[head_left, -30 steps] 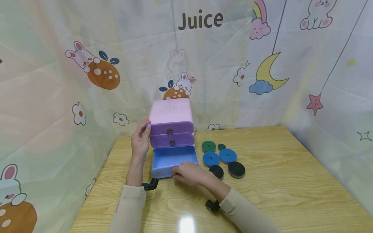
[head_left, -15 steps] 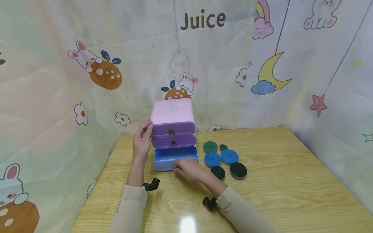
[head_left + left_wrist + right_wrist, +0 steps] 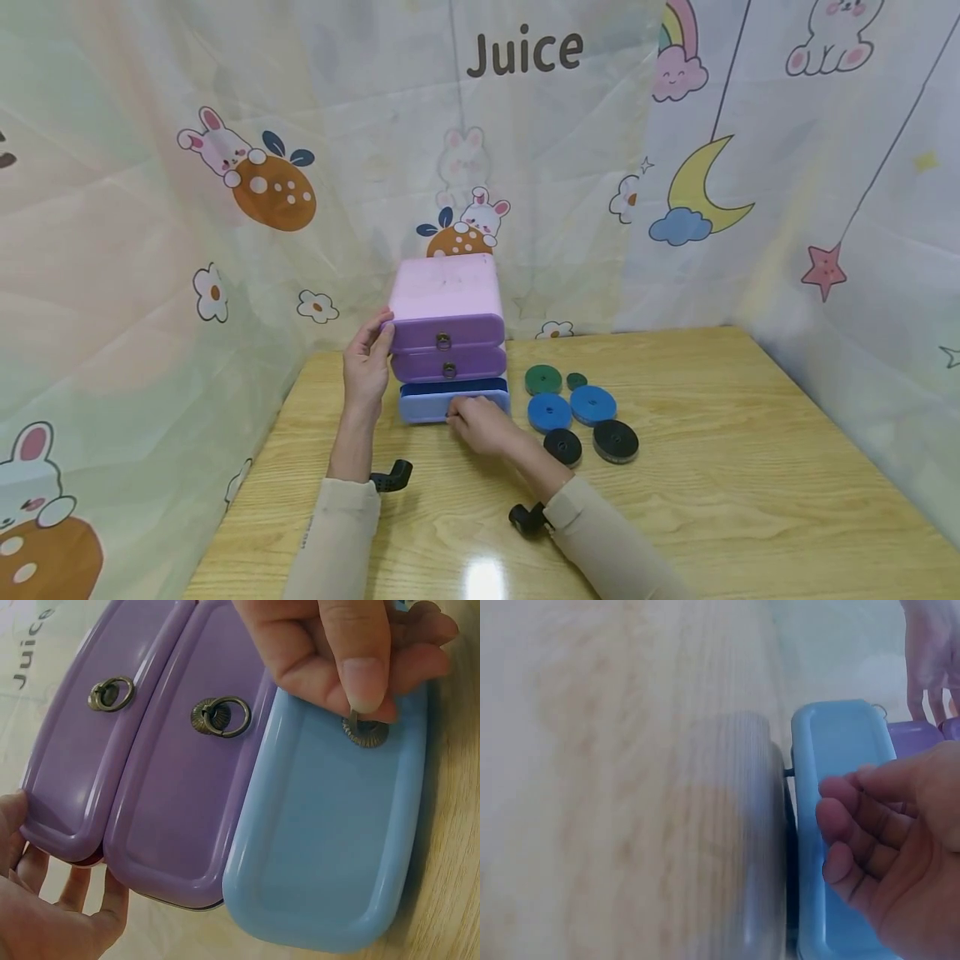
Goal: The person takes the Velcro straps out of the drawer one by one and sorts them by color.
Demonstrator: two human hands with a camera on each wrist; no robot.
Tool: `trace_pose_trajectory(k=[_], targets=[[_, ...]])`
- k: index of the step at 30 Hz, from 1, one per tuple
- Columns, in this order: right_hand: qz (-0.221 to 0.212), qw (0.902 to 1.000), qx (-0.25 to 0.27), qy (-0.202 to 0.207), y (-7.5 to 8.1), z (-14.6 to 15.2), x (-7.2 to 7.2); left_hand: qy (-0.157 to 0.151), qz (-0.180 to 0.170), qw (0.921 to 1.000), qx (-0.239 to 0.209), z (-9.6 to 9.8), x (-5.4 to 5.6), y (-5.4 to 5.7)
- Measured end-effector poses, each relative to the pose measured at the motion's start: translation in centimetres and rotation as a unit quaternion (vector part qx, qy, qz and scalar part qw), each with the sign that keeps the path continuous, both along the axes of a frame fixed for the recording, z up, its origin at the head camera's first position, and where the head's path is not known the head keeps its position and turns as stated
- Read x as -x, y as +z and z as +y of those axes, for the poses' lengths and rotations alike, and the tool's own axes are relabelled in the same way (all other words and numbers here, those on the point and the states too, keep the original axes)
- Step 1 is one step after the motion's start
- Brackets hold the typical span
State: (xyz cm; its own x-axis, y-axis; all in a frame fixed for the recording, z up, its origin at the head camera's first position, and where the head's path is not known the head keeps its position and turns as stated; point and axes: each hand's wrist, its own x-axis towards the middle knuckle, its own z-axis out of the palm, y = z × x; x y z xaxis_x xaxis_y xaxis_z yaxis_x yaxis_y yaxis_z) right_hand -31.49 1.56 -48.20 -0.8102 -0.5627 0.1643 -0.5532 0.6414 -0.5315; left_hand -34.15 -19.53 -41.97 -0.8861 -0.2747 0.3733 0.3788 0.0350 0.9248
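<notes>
A small drawer cabinet (image 3: 446, 287) with a pink top stands on the table. Its two purple drawers (image 3: 184, 780) are in, each with a brass ring pull. The lowest, light blue drawer (image 3: 423, 407) sticks out a little, a dark gap showing behind its front. My right hand (image 3: 483, 423) pinches that drawer's ring pull (image 3: 366, 731) between thumb and index finger; the ring is mostly covered. My left hand (image 3: 366, 367) rests against the cabinet's left side, thumb at the top drawer's front edge and fingers along the side.
Right of the cabinet lie several flat rolls: a large green roll (image 3: 543, 380), a small green roll (image 3: 577, 381), blue rolls (image 3: 593, 404) and black rolls (image 3: 616, 439). A printed cloth (image 3: 555, 208) hangs behind the wooden table (image 3: 712, 467).
The blue drawer has slid back into the cabinet, from well out to nearly in. My right hand moved away from me with it. My left hand has stayed at the cabinet's side.
</notes>
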Motion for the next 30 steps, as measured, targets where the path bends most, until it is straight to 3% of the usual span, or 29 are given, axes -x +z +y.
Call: trace_pose_trajectory(k=[18, 25, 30], targets=[[-0.023, 0.9989, 0.041, -0.002, -0.7, 0.0, 1.5, -0.011, 0.015, 0.9998, -0.003, 0.0, -0.1, -0.2], [-0.052, 0.9977, 0.043, 0.007, -0.5, 0.1, 2.0, -0.002, 0.017, 0.9998, -0.009, 0.3, -0.1, 0.0], [-0.047, 0.9983, 0.034, 0.004, -0.5, 0.0, 2.5, 0.008, 0.022, 0.9996, -0.013, 0.6, -0.1, 0.2]])
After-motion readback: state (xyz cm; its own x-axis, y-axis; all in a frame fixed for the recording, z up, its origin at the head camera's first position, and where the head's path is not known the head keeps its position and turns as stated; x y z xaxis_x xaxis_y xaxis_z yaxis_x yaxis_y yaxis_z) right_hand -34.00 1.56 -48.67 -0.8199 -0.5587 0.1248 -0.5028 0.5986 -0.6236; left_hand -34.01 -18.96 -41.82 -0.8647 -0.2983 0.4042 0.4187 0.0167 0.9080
